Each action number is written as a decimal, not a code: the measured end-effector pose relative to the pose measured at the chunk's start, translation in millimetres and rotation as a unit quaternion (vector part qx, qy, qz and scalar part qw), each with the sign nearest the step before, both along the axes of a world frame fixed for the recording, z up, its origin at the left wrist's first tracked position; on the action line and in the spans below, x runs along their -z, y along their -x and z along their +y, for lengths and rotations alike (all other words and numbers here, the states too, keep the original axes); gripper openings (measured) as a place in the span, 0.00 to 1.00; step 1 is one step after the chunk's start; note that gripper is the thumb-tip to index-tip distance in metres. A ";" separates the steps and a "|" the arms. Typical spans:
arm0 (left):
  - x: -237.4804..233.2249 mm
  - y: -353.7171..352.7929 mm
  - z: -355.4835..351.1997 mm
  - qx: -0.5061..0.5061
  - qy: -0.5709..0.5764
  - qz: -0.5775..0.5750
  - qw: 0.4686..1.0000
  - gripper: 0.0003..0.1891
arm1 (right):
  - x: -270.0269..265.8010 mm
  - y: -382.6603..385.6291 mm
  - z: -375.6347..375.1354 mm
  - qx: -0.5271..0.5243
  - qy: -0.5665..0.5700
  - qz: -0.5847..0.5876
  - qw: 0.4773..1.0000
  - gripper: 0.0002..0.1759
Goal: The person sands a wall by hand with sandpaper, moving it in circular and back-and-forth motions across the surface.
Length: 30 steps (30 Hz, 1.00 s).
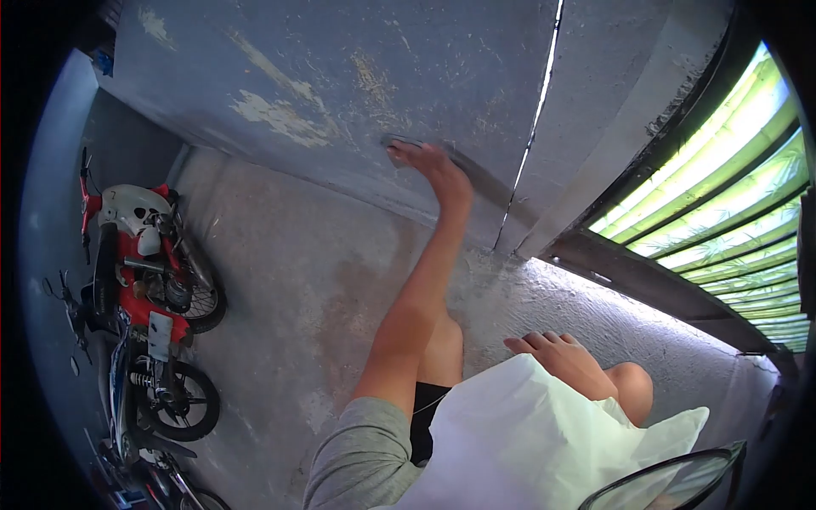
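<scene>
Left hand (421, 159): I'm seeing it reaching far forward on a bare forearm from a short grey fabric sleeve (361, 446), its wrist bending and its fingers pointing left.
Left grip: the fingers are closing narrowly over a thin, dark-grey flat piece (393, 138), holding it against the panel.
Flat piece: it is lying against the low part of a blue-grey painted panel (476, 76) with scraped pale patches; its visible long edge is running left to right, its left end showing beyond the fingertips. The fingers are covering much of it, so I'm not making out its full outline.
Right hand (565, 361): it is resting nearer and to the right, beside a bent bare knee (633, 387), fingers pointing left.
Right grip: the palm is facing away from me, so I cannot tell whether it is holding anything.
White material (518, 438): a creased sheet is filling the near middle, with a dark-rimmed clear lens (671, 489) sitting near right.
Floor: rough grey concrete (263, 246) is spreading between the panel and a red-and-white motorbike (140, 246) on the left.
Right side: bright light is coming through a green slatted opening (714, 204).
</scene>
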State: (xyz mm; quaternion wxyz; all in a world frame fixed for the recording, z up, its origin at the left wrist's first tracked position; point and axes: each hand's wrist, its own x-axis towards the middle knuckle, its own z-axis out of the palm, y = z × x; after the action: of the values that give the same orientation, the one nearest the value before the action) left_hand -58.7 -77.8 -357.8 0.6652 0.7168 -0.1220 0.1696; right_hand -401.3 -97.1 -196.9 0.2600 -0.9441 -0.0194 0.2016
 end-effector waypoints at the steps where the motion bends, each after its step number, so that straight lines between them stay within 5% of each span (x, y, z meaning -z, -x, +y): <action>1: -2.9 -9.6 8.0 -0.013 -0.001 -0.014 1.000 0.47 | -0.6 0.5 0.2 0.000 -0.008 -0.003 1.000 0.27; 4: -20.3 -19.9 28.0 0.027 0.082 0.039 0.995 0.48 | 2.6 3.7 0.6 -0.006 -0.012 -0.011 1.000 0.28; 10: -7.2 17.0 20.1 0.063 -0.041 0.017 0.997 0.49 | 11.3 -0.6 0.9 -0.021 -0.006 -0.014 1.000 0.28; 15: 6.9 -55.1 54.9 0.021 -0.066 -0.021 0.997 0.47 | 2.7 1.3 0.2 -0.003 -0.003 -0.038 0.999 0.25; 19: -11.7 -18.9 53.8 0.120 0.001 0.087 0.989 0.47 | 4.1 7.7 1.7 0.000 -0.030 -0.063 0.998 0.21; 24: -5.4 2.6 38.2 0.084 -0.058 0.055 0.993 0.51 | 0.7 5.1 -1.6 -0.012 0.001 0.038 0.999 0.23; 30: -44.2 -8.7 41.7 0.066 0.009 0.092 0.994 0.54 | 7.8 23.4 5.0 0.040 -0.009 -0.118 0.992 0.19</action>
State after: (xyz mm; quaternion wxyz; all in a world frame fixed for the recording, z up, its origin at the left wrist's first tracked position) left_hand -50.0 -36.1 -313.6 0.6896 0.7139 -0.1062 0.0595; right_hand -424.7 -92.1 -204.6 0.2722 -0.9590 -0.0140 0.0779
